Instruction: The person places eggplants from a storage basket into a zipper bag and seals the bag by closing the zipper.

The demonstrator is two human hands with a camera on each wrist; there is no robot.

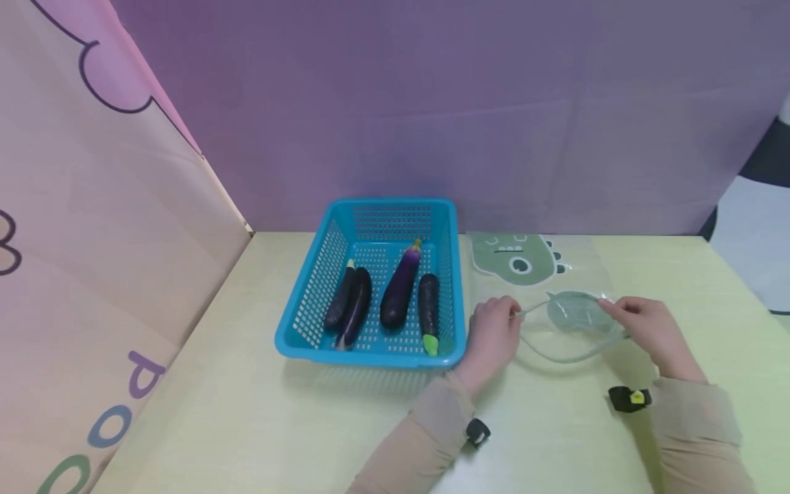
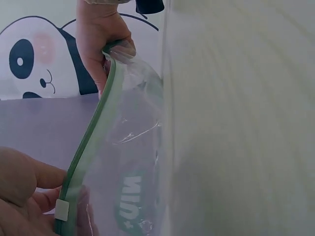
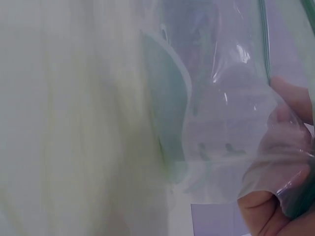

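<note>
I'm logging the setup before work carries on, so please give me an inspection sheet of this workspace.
Surface: pale yellow-green tabletop with faint grain.
Job's things: clear zip bag with a green dinosaur print, its mouth spread open; white slider on its zip strip. Beside it, a blue perforated basket holding four dark eggplants.
Clutter: nothing seen.
Left hand: fingers pinch the bag's rim; close to the basket, contact unclear.
Right hand: fingers pinch the opposite side of the rim.
Cables: nothing seen.
Surroundings: purple backdrop behind; printed sheet with letters on the left; panda print in the left wrist view.
</note>
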